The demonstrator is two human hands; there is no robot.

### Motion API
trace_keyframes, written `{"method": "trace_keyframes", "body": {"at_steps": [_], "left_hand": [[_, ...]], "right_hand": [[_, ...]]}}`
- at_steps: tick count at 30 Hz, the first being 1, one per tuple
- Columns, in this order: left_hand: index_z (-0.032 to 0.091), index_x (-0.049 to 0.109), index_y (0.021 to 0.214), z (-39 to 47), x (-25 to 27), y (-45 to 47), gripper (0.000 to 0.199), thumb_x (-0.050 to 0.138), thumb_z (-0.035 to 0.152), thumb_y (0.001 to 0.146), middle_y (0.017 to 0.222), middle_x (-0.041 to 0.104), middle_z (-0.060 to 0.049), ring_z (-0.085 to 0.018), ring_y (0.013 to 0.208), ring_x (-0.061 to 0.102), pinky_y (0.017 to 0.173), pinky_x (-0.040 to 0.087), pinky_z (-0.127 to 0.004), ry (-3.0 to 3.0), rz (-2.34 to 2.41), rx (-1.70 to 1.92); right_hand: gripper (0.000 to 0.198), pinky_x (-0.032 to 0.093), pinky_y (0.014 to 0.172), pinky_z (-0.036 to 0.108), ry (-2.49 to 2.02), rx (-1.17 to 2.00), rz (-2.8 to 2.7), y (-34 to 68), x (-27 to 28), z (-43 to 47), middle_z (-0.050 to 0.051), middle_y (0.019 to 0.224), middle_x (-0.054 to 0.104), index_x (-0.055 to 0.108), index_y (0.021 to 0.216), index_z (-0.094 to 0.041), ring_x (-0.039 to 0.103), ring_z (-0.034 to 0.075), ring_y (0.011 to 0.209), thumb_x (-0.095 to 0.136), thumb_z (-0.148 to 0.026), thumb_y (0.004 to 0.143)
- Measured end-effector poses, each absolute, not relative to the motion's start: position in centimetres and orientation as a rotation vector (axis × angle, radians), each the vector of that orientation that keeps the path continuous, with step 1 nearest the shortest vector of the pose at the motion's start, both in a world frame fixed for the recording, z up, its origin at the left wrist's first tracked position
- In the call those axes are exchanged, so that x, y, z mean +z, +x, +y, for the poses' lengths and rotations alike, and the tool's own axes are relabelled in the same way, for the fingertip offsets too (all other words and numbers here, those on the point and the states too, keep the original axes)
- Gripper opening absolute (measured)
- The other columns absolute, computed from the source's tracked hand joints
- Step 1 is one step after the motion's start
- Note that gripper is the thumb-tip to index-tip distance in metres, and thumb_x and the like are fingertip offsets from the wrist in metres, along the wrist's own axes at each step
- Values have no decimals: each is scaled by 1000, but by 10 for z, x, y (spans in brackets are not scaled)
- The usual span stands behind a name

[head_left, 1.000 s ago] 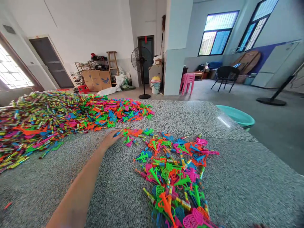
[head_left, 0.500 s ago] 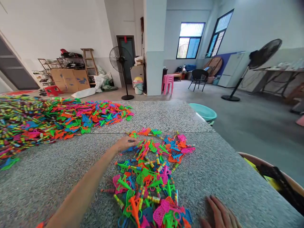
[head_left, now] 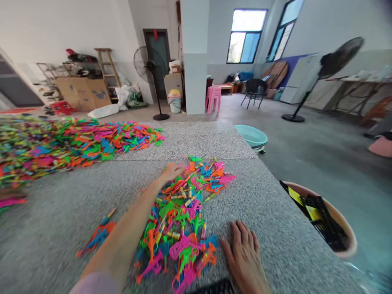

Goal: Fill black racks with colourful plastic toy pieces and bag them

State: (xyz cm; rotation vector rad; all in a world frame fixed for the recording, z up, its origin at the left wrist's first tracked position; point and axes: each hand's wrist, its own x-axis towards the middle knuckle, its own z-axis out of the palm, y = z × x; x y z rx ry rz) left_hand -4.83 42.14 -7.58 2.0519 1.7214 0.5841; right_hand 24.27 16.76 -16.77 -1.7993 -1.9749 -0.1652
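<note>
A loose pile of small bright plastic toys [head_left: 183,212], some racket-shaped, with little striped tubes among them, lies on the speckled stone table [head_left: 269,212]. My left hand [head_left: 173,172] reaches across to the pile's far left edge, its fingers stretched out over the pieces; blur hides the fine contact. My right hand [head_left: 246,255] lies flat on the stone just right of the pile, fingers apart and holding nothing. Beside my left forearm are a few separate orange and blue pieces [head_left: 98,234]. A black gridded object [head_left: 216,287] shows at the bottom edge, mostly out of view.
A much larger heap of similar toys [head_left: 82,143] covers the table's far left. Off the right edge stand a pink tub [head_left: 349,232] with black and yellow things inside and a turquoise basin [head_left: 252,136]. A brownish blur [head_left: 12,193] sits at the left border.
The view has tilted down and shifted right. My left hand remains at the pile's far left edge, and my right hand is now more fully in view. The black gridded object has appeared below.
</note>
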Motion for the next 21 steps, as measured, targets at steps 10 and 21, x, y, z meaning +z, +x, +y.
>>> {"method": "trace_keyframes", "body": {"at_steps": [10,21], "left_hand": [[18,54,130,180,-53,-178,39,60,35,95,134,54,-11,-27,116,58,96,50,-50,1561,2468,393],[21,43,144,174,-91,-80,57,56,47,95,155,35,-14,-37,141,33,113,24,-66,1611,2427,397]], "right_hand": [[53,38,107,54,-1411,185,-2007,238,-126,170,18,133,50,55,133,-18,42,33,130,39,-54,96],[46,15,115,64,-1004,218,-2834,164,-78,182,4,154,42,50,141,-35,24,30,147,55,-41,95]]}}
